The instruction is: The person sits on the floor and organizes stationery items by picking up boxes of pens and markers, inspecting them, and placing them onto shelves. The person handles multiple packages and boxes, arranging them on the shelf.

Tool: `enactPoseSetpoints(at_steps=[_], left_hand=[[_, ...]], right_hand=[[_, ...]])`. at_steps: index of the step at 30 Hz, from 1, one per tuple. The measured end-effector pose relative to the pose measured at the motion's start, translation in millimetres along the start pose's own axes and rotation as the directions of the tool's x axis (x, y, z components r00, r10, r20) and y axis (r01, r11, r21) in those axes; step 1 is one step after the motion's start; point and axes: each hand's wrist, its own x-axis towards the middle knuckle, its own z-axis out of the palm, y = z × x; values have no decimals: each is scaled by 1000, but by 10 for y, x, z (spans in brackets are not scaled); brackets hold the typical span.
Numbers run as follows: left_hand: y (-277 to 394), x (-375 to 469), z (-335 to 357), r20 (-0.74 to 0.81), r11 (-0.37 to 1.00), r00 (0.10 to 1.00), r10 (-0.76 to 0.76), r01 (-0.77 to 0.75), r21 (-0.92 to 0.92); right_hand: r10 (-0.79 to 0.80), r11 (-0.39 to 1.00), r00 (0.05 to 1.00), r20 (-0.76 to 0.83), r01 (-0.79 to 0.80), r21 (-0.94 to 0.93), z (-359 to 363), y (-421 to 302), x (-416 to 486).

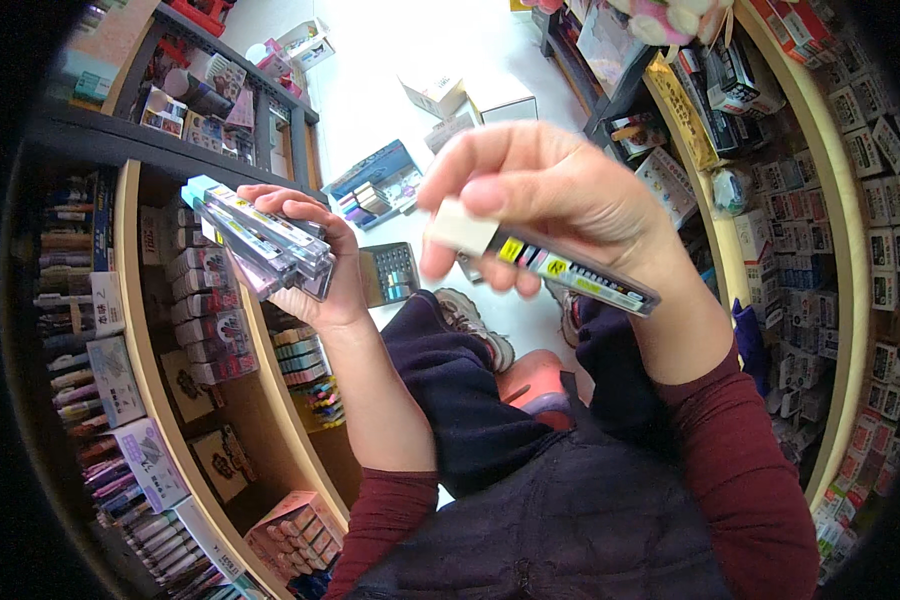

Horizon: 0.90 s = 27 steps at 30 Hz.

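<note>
Several slim clear plastic cases (266, 236) with pale blue ends, likely pencil-lead tubes, are bunched in my left hand (330, 255). They fan out towards the left shelves, and yellow marks show on their labels. My right hand (562, 187) pinches a single similar case (570, 274) by its cream-coloured cap between thumb and fingers. That case slants down to the right, and its label has yellow and black patches. A gap separates the two hands, above my knees. Part of the right hand is blurred.
Wooden shelves at left hold boxes of pens (150, 465) and stacked clear packs (210, 322). Racks of small boxed erasers or similar goods (802, 262) line the right. On the floor ahead stand a blue box (379, 184), a grid-patterned tray (390, 274) and white cartons (506, 101).
</note>
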Motion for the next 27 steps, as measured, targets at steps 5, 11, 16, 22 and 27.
enactPoseSetpoints(at_steps=[5, 11, 16, 22, 27], left_hand=[[104, -47, -36, 18, 994, 999, -50, 48, 99], [236, -155, -69, -94, 986, 994, -46, 61, 158], [522, -110, -284, -177, 934, 984, -25, 86, 347], [556, -308, -1331, -377, 885, 926, -22, 194, 423], [351, -523, -2100, -684, 879, 726, -75, 372, 298]], right_hand=[[-490, 660, 856, -168, 238, -712, -508, -207, -126], [-540, 443, 631, -558, -351, -825, -1697, 484, -300], [-599, 164, 732, -326, -286, -944, -2625, 1266, -227], [-410, -171, 904, -119, -205, -964, -3330, 1933, 41], [-175, -362, 968, -179, -232, -903, -3515, 2273, 129]])
